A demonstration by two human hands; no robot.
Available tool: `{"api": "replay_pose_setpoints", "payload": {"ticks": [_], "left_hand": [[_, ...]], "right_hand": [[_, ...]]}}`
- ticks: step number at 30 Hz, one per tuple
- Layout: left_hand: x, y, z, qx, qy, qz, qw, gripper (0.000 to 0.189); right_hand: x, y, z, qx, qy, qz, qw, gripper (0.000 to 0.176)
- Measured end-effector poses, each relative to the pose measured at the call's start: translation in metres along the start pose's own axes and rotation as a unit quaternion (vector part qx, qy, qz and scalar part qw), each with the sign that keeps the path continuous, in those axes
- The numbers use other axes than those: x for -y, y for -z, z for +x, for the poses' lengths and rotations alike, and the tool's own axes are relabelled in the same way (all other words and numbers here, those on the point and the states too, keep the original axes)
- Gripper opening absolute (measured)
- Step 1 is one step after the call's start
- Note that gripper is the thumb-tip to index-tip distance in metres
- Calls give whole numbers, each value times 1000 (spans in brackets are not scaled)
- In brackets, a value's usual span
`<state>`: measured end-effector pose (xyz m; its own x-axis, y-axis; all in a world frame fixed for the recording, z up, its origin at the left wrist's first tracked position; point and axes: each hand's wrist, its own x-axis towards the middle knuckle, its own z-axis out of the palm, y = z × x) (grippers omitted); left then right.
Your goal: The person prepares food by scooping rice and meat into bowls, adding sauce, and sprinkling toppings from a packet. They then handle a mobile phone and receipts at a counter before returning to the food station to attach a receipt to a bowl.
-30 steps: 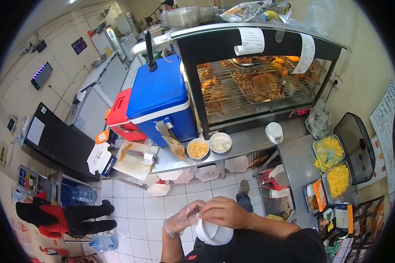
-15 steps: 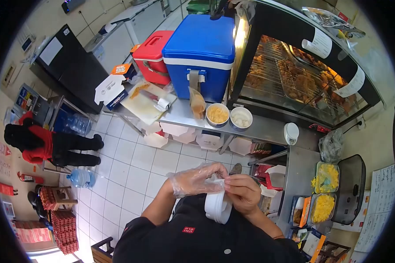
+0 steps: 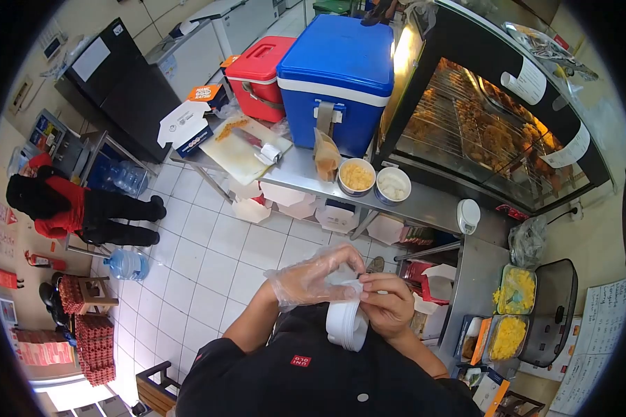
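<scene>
Near six o'clock, against the dark shirt (image 3: 285, 379), a tilted stack of white lids (image 3: 346, 325) is pinched by the right hand (image 3: 391, 303) from two o'clock; at eleven, just as near, the gloved left hand (image 3: 302, 281) is curved, its hold unclear

The round white stack (image 3: 346, 326) has tipped further onto its side, and the gloved left hand (image 3: 316, 279) has arched wider.

The red patch (image 3: 300, 361) on the black shirt (image 3: 257, 382) reads "UNIQLO".
</scene>
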<state>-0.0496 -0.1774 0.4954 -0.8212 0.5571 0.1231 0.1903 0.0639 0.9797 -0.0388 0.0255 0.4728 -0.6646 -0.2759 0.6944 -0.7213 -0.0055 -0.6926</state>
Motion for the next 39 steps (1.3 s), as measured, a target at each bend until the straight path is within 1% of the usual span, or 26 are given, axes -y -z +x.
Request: {"api": "replay_pose_setpoints", "payload": {"ticks": [1,3,4,6,8,10,12,14,15,16,17,18,19,23,25,26,28,29,30,32,34,36,37,39], "left_hand": [[3,1,-1,0,-1,0,1000,33],[8,1,-4,-31,-73,-68,995,27],[7,2,-5,-31,-74,-67,995,27],[4,4,-6,-13,-99,-61,993,21],[3,4,-8,-9,-94,-51,994,19],[3,4,-9,-4,-91,-42,995,18],[2,3,-7,8,-74,-20,997,15],[7,-3,-3,17,-65,-36,997,14],[16,-6,0,40,-58,-83,994,16],[21,-6,4,63,-65,-87,992,17],[22,-10,7,72,-40,-131,988,18],[33,-16,11,83,-39,-182,979,19],[37,-21,14,86,-13,-206,975,20],[49,-27,38,124,-47,-170,977,27],[52,-29,51,123,-70,-134,981,37],[52,-30,58,134,-73,-131,980,37],[51,-31,71,160,-67,-86,981,38],[51,-35,77,167,-60,-110,978,38],[53,-35,83,174,-63,-106,977,38],[55,-35,106,206,-54,-101,972,36],[59,-37,122,219,-58,-91,970,35],[66,-41,135,230,-23,-135,964,33],[65,-42,144,235,-22,-130,963,33],[63,-45,163,239,9,-132,962,32]], "right_hand": [[0,-1,-1,4,-16,12,1000,26],[1,-1,-3,17,-20,-11,1000,26],[1,-1,-4,29,-23,-32,999,26],[1,-3,-7,38,-26,-39,998,26],[0,-5,-10,46,-30,-45,997,26],[-2,-4,-11,27,-22,-68,997,25],[-2,-3,-13,30,-19,-78,996,25],[-7,4,-14,41,-6,-83,996,25],[-12,8,-19,53,4,-84,995,24],[-13,10,-21,56,-12,-63,996,24],[-11,11,-22,50,-56,-30,997,25],[-12,10,-29,35,-97,-16,995,25],[-15,12,-35,16,-109,-29,993,27],[-20,22,-38,-37,-110,-55,992,25],[-24,27,-41,-59,-135,-59,987,24],[-26,30,-41,-68,-131,-65,987,24],[-25,36,-42,-90,-178,-58,978,21],[-26,40,-42,-106,-189,-72,974,23],[-29,43,-42,-113,-185,-75,973,23],[-39,54,-40,-141,-213,-77,964,21],[-45,63,-37,-153,-208,-80,963,19],[-51,75,-33,-156,-203,-92,962,18],[-55,82,-31,-162,-200,-91,962,18],[-65,95,-29,-161,-172,-129,963,18]]}}
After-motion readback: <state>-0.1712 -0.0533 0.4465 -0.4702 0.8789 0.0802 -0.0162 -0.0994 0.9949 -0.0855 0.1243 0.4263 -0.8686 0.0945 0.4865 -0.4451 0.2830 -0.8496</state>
